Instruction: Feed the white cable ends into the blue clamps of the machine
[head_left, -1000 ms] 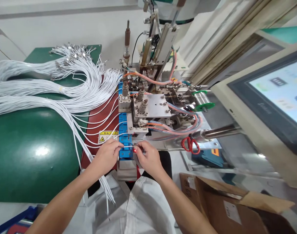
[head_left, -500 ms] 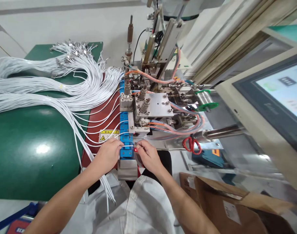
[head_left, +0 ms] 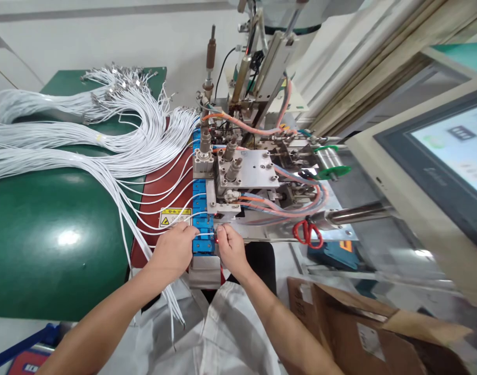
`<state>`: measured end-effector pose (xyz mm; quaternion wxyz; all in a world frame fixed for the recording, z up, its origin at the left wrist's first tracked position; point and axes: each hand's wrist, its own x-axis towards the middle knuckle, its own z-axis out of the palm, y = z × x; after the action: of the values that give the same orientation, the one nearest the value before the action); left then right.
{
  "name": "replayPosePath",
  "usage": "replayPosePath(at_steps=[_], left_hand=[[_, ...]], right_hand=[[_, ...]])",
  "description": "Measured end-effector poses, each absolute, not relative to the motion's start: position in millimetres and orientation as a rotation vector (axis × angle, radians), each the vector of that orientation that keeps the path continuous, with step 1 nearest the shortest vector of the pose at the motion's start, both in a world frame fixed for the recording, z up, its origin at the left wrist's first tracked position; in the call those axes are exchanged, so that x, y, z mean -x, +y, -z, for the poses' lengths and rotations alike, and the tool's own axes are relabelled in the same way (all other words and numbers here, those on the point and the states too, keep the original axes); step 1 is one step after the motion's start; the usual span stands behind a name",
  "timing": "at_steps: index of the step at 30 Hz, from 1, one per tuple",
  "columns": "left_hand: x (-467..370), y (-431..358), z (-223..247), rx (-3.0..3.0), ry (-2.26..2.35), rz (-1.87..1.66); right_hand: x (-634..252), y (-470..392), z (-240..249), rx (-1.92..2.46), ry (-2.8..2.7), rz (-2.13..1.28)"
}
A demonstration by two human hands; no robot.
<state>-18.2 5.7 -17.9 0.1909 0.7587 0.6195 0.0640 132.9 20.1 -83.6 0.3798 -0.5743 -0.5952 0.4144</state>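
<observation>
L hand [head_left: 174, 249] fingers clamped on thin white cable [head_left: 205, 234] over blue segmented strip [head_left: 201, 245]; R hand [head_left: 231, 251] nr rt end, can't tell fingers' grip.

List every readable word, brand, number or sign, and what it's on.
Sticker: a warning triangle; the header seems to read "警告", the other characters too small or covered to read surely.
Screen: icons and characters, too blurred.
Screen's frame: a brand mark, too blurred.
Carton: marks and a white label, too blurred.
Red object, lower left: lettering, unreadable.
</observation>
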Motion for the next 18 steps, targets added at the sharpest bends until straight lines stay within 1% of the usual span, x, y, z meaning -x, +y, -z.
replayPosePath(at_steps=[5,9,13,18], left_hand=[[13.8,2.3,10.1,-2.204,1.800,-0.040],[11.6,0.3,6.8,-2.266,1.819,0.036],[11.7,-0.3,6.9,-2.273,1.809,0.042],[13.6,0.3,9.3,-2.344,1.765,0.026]], right_hand=[[-132.4,22.3,86.0,1.443,-1.480,-1.093],[-134.8,20.4,98.0,1.435,-1.442,-1.124],[-142.1,14.5,106.4,1.473,-1.348,-1.131],[-143.5,15.8,94.4,1.457,-1.330,-1.175]])
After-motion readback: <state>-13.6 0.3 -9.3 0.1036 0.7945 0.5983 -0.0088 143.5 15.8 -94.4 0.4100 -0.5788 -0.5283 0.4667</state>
